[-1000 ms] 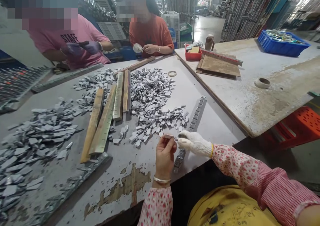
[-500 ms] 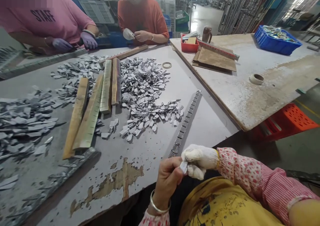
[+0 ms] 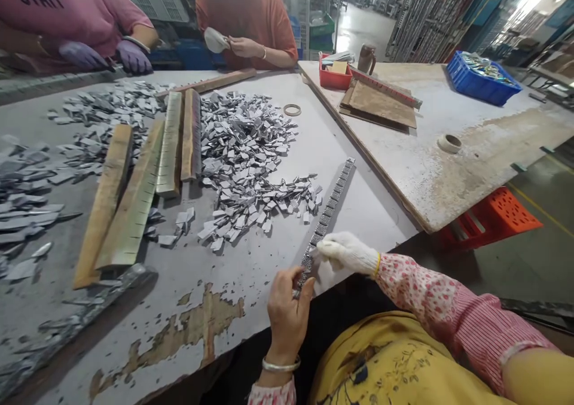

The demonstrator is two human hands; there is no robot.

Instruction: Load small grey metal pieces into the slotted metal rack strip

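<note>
A long dark slotted strip [image 3: 334, 198] with a speckled surface lies slantwise near the table's edge. My bare left hand [image 3: 287, 306], a bangle at its wrist, grips the strip's near end between thumb and fingers. My right hand [image 3: 347, 252], in a white knit glove, is closed in a pinch right at the strip, just beyond the left hand. A small pale flat piece seems to be at its fingertips, mostly hidden by the glove. Beyond the strip spreads a heap of small grey-white flat pieces [image 3: 251, 148].
Several wooden bars [image 3: 105, 207] with notched edges lie left of the heap. A tape ring [image 3: 292, 110] sits behind it. The adjoining table carries a red box [image 3: 335, 73], a blue basket [image 3: 484, 77] and a tape roll [image 3: 449, 143]. Two co-workers work across the table.
My hands have parted from the small white piece they held together. The left has gone onto the strip's near end; the right has moved forward to the strip. The view has shifted somewhat.
</note>
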